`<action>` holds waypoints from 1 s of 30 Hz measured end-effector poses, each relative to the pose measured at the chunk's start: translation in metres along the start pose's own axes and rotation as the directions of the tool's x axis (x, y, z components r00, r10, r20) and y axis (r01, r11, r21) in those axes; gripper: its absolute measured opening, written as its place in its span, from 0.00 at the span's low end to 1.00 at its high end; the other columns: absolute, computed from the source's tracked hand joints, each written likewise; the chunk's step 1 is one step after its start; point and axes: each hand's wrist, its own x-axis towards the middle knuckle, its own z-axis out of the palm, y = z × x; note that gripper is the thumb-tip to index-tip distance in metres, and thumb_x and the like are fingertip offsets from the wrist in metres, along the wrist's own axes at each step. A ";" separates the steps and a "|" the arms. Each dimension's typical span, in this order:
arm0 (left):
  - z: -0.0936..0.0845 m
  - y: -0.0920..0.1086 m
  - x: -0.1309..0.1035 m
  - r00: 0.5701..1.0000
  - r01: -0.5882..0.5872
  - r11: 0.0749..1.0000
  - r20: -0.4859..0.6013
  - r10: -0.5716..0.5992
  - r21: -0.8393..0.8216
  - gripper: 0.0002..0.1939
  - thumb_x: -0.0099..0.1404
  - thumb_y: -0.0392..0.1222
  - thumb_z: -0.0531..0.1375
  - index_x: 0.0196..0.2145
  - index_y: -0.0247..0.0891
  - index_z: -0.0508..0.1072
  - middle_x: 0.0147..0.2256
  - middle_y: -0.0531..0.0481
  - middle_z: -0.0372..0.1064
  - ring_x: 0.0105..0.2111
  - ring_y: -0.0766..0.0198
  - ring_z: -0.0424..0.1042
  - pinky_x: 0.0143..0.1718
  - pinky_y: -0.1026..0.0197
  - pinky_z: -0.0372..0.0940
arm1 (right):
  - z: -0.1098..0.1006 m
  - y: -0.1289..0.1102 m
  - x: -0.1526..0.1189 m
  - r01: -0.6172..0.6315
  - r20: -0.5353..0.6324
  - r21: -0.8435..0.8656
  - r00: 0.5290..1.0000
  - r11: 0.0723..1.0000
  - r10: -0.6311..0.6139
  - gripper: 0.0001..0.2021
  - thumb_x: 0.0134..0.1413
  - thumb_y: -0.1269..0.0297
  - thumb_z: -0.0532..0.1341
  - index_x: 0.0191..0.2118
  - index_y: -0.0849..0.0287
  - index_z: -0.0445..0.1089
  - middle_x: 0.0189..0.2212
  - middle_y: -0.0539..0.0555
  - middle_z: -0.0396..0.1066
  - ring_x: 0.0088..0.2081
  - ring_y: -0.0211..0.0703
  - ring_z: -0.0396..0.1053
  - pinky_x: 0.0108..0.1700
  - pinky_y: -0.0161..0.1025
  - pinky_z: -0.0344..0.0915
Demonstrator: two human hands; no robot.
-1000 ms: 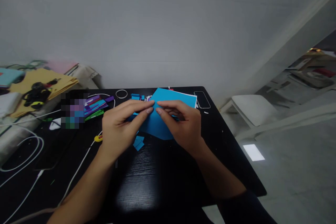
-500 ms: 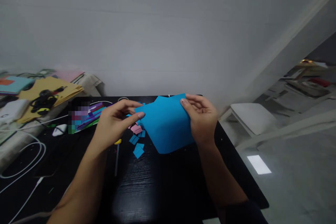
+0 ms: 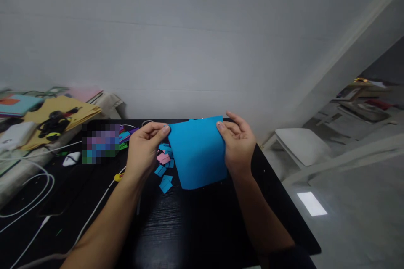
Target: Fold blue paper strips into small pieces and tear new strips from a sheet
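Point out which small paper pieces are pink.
The pink pieces beside the left hand; the small pieces above and below them are blue.

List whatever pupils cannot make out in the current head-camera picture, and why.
Head view: the desk behind the blue sheet, hidden by the sheet.
Head view: whatever lies under the pixelated patch, masked.
Head view: the rest of the dark sleeve, cut off by the bottom edge.
Head view: items on the distant furniture, blurred.

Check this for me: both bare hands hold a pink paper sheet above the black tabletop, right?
Not quite: the head view shows a bright blue paper sheet, not a pink one. The left hand and right hand do hold it above the black tabletop.
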 end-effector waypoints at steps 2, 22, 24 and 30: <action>0.000 -0.001 -0.001 0.999 -0.023 1.000 -0.050 0.023 0.005 0.12 0.54 0.46 0.75 0.32 0.37 0.80 0.24 0.54 0.74 0.23 0.70 0.68 0.26 0.67 0.63 | -0.001 0.003 -0.003 -0.046 0.008 0.027 0.999 0.999 0.046 0.26 0.57 0.55 0.70 0.58 0.56 0.71 0.39 0.56 0.81 0.43 0.50 0.80 0.46 0.49 0.78; -0.011 -0.108 -0.058 0.845 0.475 0.852 0.157 -0.511 0.218 0.29 0.45 0.64 0.75 0.29 0.36 0.73 0.20 0.57 0.66 0.19 0.69 0.61 0.23 0.65 0.55 | -0.064 0.088 -0.064 -0.537 0.100 0.026 0.840 0.843 0.533 0.30 0.40 0.56 0.76 0.51 0.61 0.75 0.27 0.49 0.77 0.33 0.44 0.75 0.36 0.40 0.72; -0.013 -0.110 -0.063 0.836 0.486 0.845 0.162 -0.523 0.223 0.29 0.44 0.64 0.76 0.27 0.35 0.74 0.21 0.54 0.69 0.21 0.68 0.64 0.25 0.64 0.58 | -0.069 0.092 -0.070 -0.555 0.094 0.020 0.829 0.832 0.551 0.29 0.39 0.57 0.76 0.50 0.61 0.75 0.26 0.48 0.76 0.32 0.43 0.74 0.34 0.40 0.72; -0.017 -0.112 -0.064 0.788 0.546 0.803 0.181 -0.589 0.236 0.26 0.44 0.60 0.77 0.28 0.34 0.79 0.26 0.48 0.77 0.26 0.63 0.72 0.30 0.61 0.65 | -0.086 0.094 -0.081 -0.590 0.149 -0.056 0.793 0.806 0.591 0.26 0.42 0.58 0.74 0.49 0.59 0.74 0.26 0.47 0.75 0.33 0.44 0.75 0.38 0.43 0.76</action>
